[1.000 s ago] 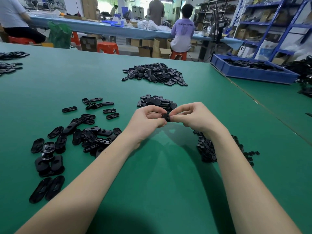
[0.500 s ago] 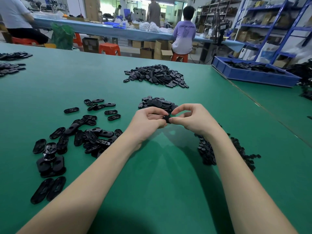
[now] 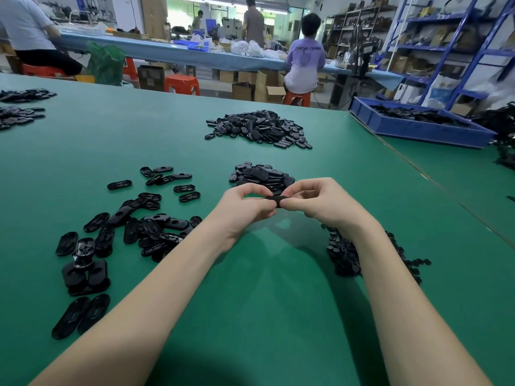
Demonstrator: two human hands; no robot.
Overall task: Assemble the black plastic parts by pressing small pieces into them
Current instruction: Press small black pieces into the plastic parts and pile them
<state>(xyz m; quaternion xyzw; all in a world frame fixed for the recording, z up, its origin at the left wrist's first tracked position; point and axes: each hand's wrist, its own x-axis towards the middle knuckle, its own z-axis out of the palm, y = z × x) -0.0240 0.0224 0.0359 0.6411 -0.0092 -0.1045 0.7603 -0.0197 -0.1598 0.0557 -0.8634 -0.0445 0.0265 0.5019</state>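
You're at a green table (image 3: 267, 316) with a matte top, held above it: your left hand (image 3: 245, 207) and right hand (image 3: 320, 201) meet on 1 black part (image 3: 276, 201), fingers curled, thumb and fingertips of each hand pinching an end. Most of the part is covered, so I can't tell if a small piece is seated in it.

Taking that part as the landmark:
- Just behind it, touching nothing in your hands: 1 small heap of black parts (image 3: 260, 175).
- Further behind, well apart: 1 bigger heap (image 3: 259, 129).
- To its left: loose oval shells (image 3: 150, 215) spread flat on the table, probably 30-odd, too overlapped to count exactly. 2 long ones (image 3: 80, 316) lie side by side nearest you.
- To its right and nearer you, partly under your right forearm: 1 pile of small pieces (image 3: 342, 257).
- Far left at the table edge: 2 more dark piles (image 3: 19, 107).
- Far right: 1 blue tray (image 3: 418, 126) holding black parts, sitting on an adjoining green table, seam between them visible.

Room behind: 1 long blue bench (image 3: 178, 55), cardboard boxes under it, orange stools (image 3: 182, 84), blue shelving racks (image 3: 446, 45) on the right. 4 people in view: 2 seated at the bench, 2 standing further back.
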